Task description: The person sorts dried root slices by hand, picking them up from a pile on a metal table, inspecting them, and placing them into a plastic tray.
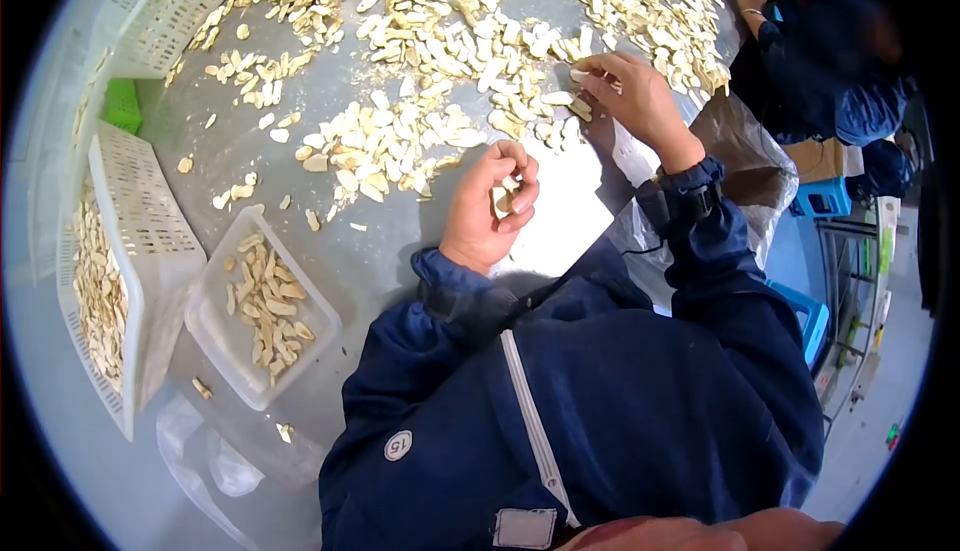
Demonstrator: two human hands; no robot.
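Note:
My left hand point(485, 209) is closed, with a few pale slices point(504, 197) showing between its curled fingers. It hovers over the metal table, beside the near edge of a loose spread of cream-coloured slices point(375, 151) that look like cut dried root. Further right, my right hand point(640, 101) pinches a pale slice point(579, 76) between thumb and fingertips. Just under those fingers lie more slices point(515, 111), at the lower edge of the big heap point(450, 36).
A shallow translucent tray point(205, 316) with slices stands at left, beside a white perforated basket point(150, 201) holding more. Behind are a green container point(122, 106) and another basket point(185, 11). A clear plastic bag point(750, 166) hangs at right, near a co-worker's dark sleeve point(825, 41).

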